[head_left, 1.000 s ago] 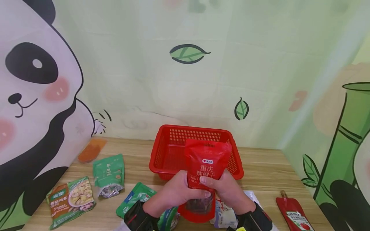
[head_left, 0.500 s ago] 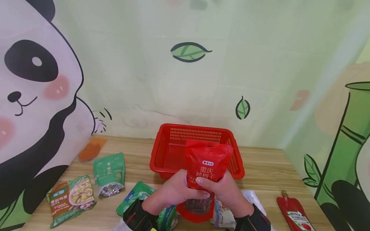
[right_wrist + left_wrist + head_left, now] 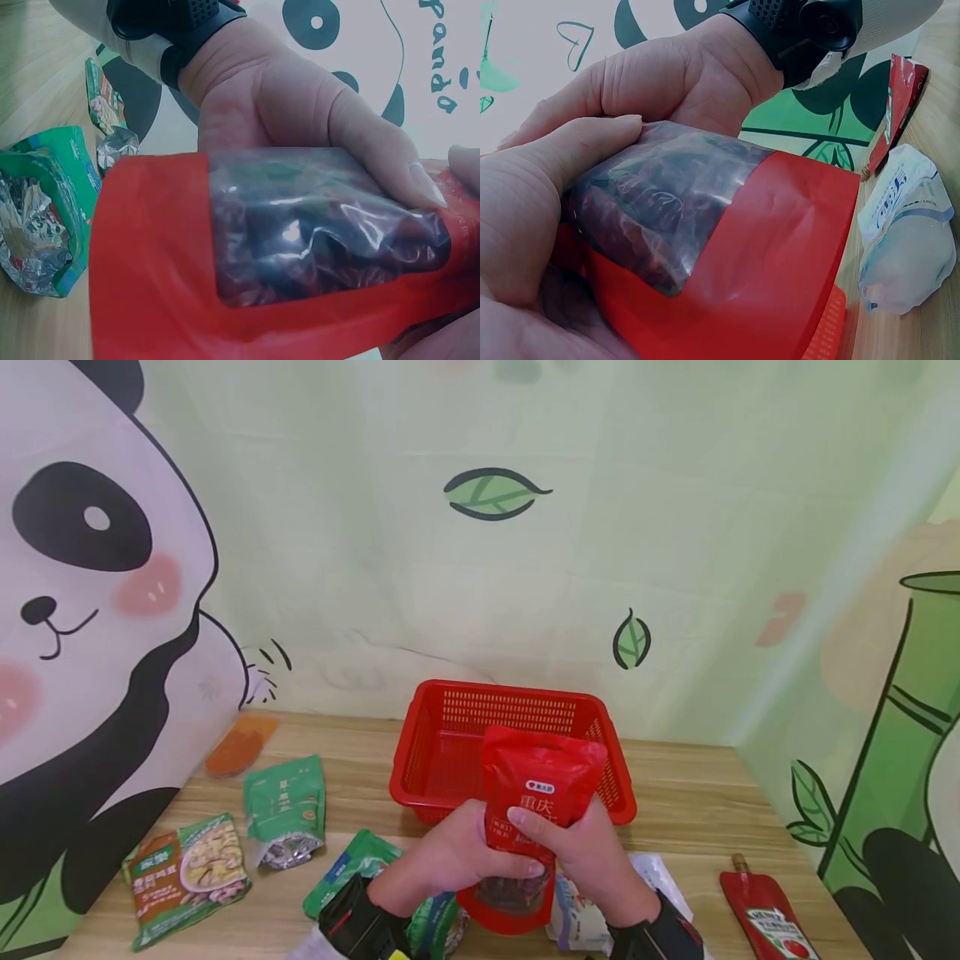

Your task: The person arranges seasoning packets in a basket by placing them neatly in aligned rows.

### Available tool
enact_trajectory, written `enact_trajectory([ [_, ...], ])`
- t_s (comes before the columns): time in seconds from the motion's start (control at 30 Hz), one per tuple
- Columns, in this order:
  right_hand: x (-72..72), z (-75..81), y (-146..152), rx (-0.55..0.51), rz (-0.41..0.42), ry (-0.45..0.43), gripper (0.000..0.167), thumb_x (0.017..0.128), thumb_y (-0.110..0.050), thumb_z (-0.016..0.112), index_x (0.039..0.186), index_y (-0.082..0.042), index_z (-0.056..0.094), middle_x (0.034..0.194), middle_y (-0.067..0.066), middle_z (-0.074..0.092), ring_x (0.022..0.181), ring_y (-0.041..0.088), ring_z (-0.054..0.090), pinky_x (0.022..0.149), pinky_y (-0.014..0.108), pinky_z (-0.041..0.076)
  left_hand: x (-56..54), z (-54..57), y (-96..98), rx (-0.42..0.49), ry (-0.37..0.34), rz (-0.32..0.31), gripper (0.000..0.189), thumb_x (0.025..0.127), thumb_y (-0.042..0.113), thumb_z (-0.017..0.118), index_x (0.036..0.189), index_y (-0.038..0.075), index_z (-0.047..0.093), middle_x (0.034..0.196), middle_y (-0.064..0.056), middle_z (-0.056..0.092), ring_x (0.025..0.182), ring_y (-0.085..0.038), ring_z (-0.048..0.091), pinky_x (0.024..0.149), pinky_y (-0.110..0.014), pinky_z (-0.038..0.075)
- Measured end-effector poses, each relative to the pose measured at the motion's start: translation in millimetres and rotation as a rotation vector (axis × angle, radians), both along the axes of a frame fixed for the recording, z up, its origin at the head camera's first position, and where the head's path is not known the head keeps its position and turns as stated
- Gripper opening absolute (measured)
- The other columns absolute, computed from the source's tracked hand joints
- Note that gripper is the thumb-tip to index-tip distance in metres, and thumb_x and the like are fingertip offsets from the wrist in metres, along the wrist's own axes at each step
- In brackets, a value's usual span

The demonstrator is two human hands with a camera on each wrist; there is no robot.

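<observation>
A red pouch of dried chilis (image 3: 543,760) is held up between both hands in front of the red basket (image 3: 420,777). My left hand (image 3: 465,843) grips its left side, thumb lying across the front. From the other side my right hand (image 3: 577,852) holds it, thumb pressed on the printed face. Dark chilis show through the clear window (image 3: 315,232) in the right wrist view. The same window (image 3: 660,202) fills much of the left wrist view. The fingers behind the pouch are hidden.
On the left lie a soup packet (image 3: 187,877), a green pouch (image 3: 285,810) and an orange-brown packet (image 3: 238,746). Another green bag (image 3: 360,868) is partly under the left forearm. A white bag (image 3: 581,918) sits by the right wrist, a ketchup pouch (image 3: 768,910) farther right.
The pouch's top has tipped slightly lower, and the right thumb has moved a little up and left across its front. Both hands keep their hold. The head view has shifted slightly.
</observation>
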State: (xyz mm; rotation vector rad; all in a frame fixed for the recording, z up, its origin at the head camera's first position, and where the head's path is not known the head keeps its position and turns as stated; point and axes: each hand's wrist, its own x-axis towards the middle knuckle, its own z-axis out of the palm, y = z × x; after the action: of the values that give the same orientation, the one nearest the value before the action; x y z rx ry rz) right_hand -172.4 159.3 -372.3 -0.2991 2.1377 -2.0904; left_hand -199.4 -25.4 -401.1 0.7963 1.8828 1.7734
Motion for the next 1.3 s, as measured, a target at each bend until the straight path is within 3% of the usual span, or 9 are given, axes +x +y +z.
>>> enact_trajectory([
  [0.23, 1.7, 3.5, 0, 0.025, -0.057, 0.036, 0.069, 0.084, -0.026, 0.085, 0.138, -0.024, 0.042, 0.137, 0.001, 0.06, 0.128, 0.028, 0.058, 0.096, 0.042, 0.059, -1.0, -0.2, 1.1, 0.003, -0.008, 0.009, 0.063, 0.083, 0.027, 0.085, 0.136, 0.027, 0.052, 0.132, 0.006, 0.067, 0.121, -0.022, 0.062, 0.099, -0.04, 0.055],
  [0.53, 4.4, 6.7, 1, 0.04, -0.071, 0.055, 0.07, 0.083, -0.025, 0.086, 0.138, -0.024, 0.043, 0.136, 0.001, 0.06, 0.127, 0.029, 0.058, 0.094, 0.043, 0.06, -1.3, -1.5, 1.2, -0.006, -0.012, 0.017, 0.059, 0.083, 0.028, 0.086, 0.133, 0.026, 0.054, 0.13, 0.005, 0.068, 0.119, -0.023, 0.064, 0.097, -0.041, 0.056],
  [0.73, 2.2, 10.6, 5, 0.065, -0.094, 0.038, 0.072, 0.081, -0.029, 0.088, 0.137, -0.025, 0.044, 0.135, 0.0, 0.06, 0.126, 0.029, 0.058, 0.093, 0.042, 0.06, 0.7, -1.2, -1.5, -0.079, 0.02, 0.064, 0.056, 0.083, 0.036, 0.085, 0.132, 0.029, 0.057, 0.125, 0.009, 0.071, 0.113, -0.018, 0.069, 0.092, -0.037, 0.059],
  [0.9, -5.1, 15.4, 11, 0.065, -0.136, 0.022, 0.076, 0.08, -0.033, 0.089, 0.139, -0.026, 0.042, 0.136, 0.0, 0.06, 0.126, 0.027, 0.059, 0.094, 0.043, 0.06, -3.6, 0.6, -11.6, -0.195, 0.14, 0.112, 0.05, 0.084, 0.041, 0.084, 0.129, 0.03, 0.065, 0.118, 0.013, 0.074, 0.105, -0.011, 0.071, 0.088, -0.03, 0.06],
  [1.07, -19.4, 21.1, 23, 0.058, -0.163, 0.049, 0.075, 0.082, -0.036, 0.086, 0.142, -0.026, 0.042, 0.137, -0.001, 0.059, 0.126, 0.027, 0.059, 0.094, 0.044, 0.059, -13.0, 5.4, -25.4, -0.316, 0.335, 0.162, 0.045, 0.085, 0.041, 0.083, 0.125, 0.024, 0.07, 0.116, 0.011, 0.076, 0.102, -0.008, 0.072, 0.089, -0.028, 0.06],
  [1.3, -45.2, 22.2, 42, 0.096, -0.24, 0.035, 0.076, 0.083, -0.048, 0.083, 0.142, -0.024, 0.041, 0.137, -0.001, 0.059, 0.125, 0.025, 0.06, 0.095, 0.042, 0.059, -27.0, 6.6, -33.6, -0.75, 0.681, 0.259, 0.054, 0.079, 0.042, 0.088, 0.125, 0.021, 0.069, 0.119, 0.005, 0.074, 0.105, -0.014, 0.069, 0.091, -0.034, 0.06],
])
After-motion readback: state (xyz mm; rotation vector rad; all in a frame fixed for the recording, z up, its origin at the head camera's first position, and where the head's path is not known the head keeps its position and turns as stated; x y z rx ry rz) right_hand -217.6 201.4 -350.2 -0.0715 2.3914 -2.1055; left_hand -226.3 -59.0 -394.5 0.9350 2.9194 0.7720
